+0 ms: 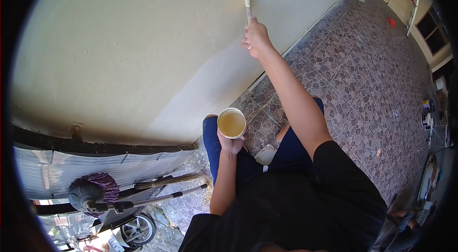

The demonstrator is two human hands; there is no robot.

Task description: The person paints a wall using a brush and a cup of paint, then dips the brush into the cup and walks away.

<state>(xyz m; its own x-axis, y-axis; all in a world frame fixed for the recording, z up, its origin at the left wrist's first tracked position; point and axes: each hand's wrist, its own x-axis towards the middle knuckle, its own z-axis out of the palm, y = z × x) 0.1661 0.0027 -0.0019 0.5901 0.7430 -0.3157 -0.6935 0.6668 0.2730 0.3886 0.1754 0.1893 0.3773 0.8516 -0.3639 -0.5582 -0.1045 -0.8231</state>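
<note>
My right hand (256,37) is stretched out ahead, its fingers closed round the handle of a paintbrush (247,5). The bristle end carries pale paint and lies at the wall (143,37); whether it touches is hard to tell. Low in front of my body, my left hand (232,143) grips a round cup of paint (232,123) from below and the side. Yellowish liquid shows inside the cup, and its rim faces up toward me. Most of my left fingers are hidden behind the cup. Patches of differing tone show on the wall.
Stone-patterned floor tiles (353,75) run along the wall's foot. At lower left are a mop (95,192) with a long pole, a twig broom (167,180) and a motorbike wheel (138,229). A ladder (414,6) stands at upper right; assorted items line the right edge.
</note>
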